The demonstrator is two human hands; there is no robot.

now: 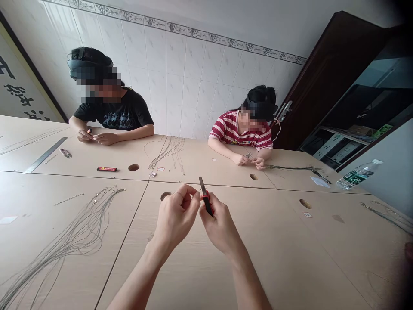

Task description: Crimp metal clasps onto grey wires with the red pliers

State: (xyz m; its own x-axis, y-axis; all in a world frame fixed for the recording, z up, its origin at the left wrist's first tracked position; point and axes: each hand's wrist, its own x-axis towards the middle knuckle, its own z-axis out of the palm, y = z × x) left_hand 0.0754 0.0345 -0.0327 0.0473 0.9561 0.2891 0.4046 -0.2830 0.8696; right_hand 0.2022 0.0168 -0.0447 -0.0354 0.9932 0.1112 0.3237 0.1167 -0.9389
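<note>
Both hands are raised together above the light wooden table (pixel 290 249). My right hand (pixel 219 224) is closed round small pliers (pixel 205 200) with red-and-black handles, their dark jaws pointing up and away. My left hand (pixel 176 215) is pinched shut just left of the pliers' jaws; whatever it pinches is too thin to make out. A fan of thin grey wires (pixel 74 232) lies on the table to my left, apart from both hands.
Two other people sit across the table, each working with small items in their own hands. On the table lie more wires (pixel 169 150), a metal ruler (pixel 45 155), a red-black bar (pixel 106 169), round cable holes (pixel 133 167) and a water bottle (pixel 358 175). A dark cabinet (pixel 325 82) stands at right.
</note>
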